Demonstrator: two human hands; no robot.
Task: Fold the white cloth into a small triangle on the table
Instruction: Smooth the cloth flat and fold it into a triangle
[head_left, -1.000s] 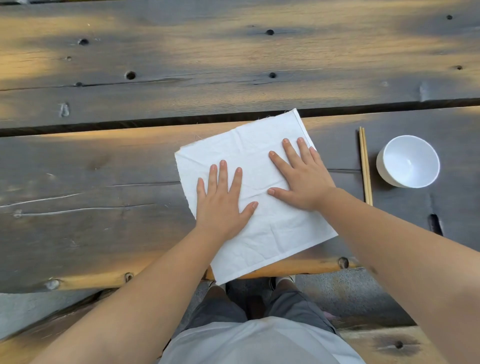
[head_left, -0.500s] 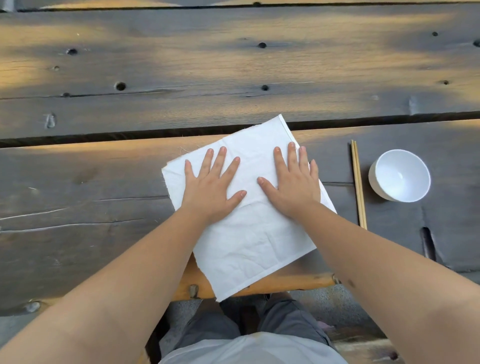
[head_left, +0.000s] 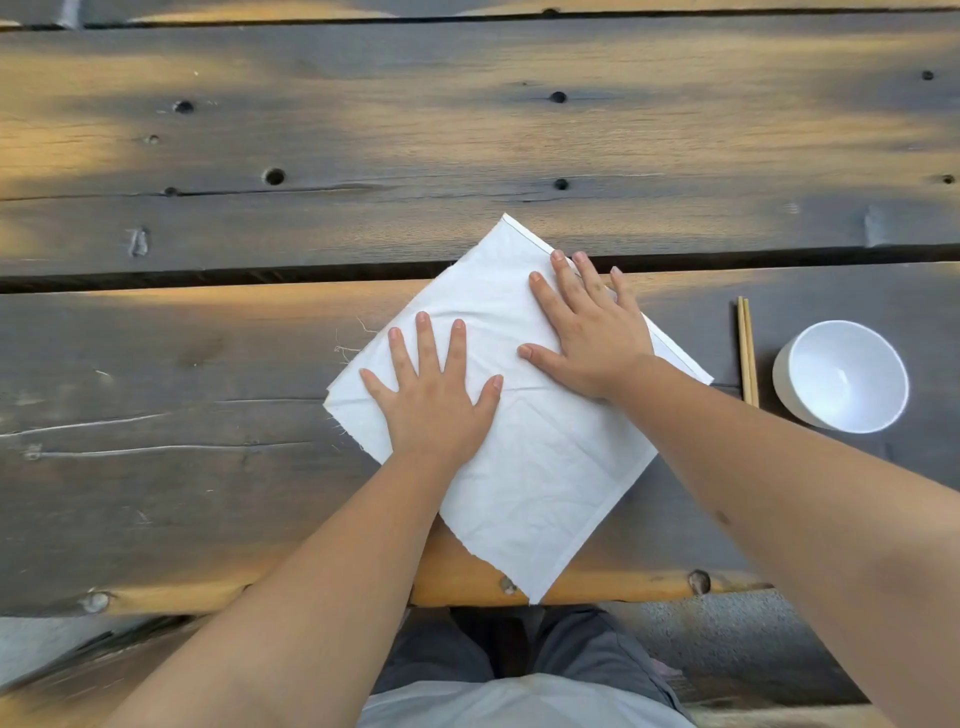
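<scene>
The white cloth (head_left: 524, 415) lies flat as a diamond on the plank table (head_left: 208, 467), left of the chopsticks (head_left: 747, 353) and white bowl (head_left: 841, 376). Left hand (head_left: 434, 395) and right hand (head_left: 592, 332) press it, fingers spread — gripping nothing. Smooth outward evenly before lifting a corner — creases spoil the diagonal.

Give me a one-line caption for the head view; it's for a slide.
Both hands, left and right, press flat on a white cloth lying diamond-wise on a plank table.
</scene>
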